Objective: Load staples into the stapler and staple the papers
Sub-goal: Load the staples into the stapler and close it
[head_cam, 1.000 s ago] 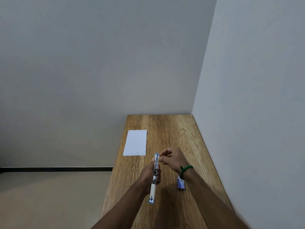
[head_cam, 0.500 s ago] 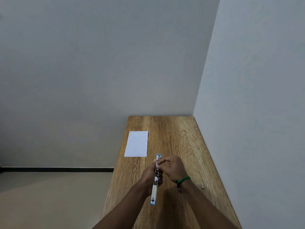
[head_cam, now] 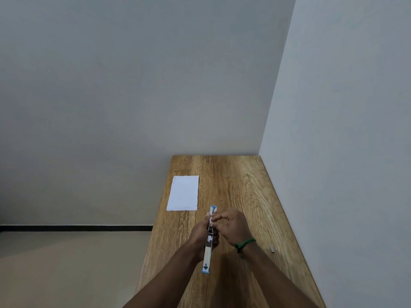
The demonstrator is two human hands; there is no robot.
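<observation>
A blue and silver stapler (head_cam: 208, 254) is swung fully flat, lying lengthwise above the wooden table (head_cam: 240, 187). My left hand (head_cam: 201, 234) grips it around the middle from the left. My right hand (head_cam: 231, 226), with a green band at the wrist, pinches at the metal staple channel near the stapler's far half; whether a strip of staples is between the fingertips is too small to tell. White papers (head_cam: 183, 193) lie flat near the table's left edge, beyond the hands.
A small grey strip, likely staples (head_cam: 272, 248), lies on the table near the right wall. Walls close the table's far end and right side. The left table edge drops to a beige floor.
My right hand has moved left onto the stapler's channel. The small blue-and-white box seen by my right wrist a second ago is hidden now, and the grey strip by the wall has come into view.
</observation>
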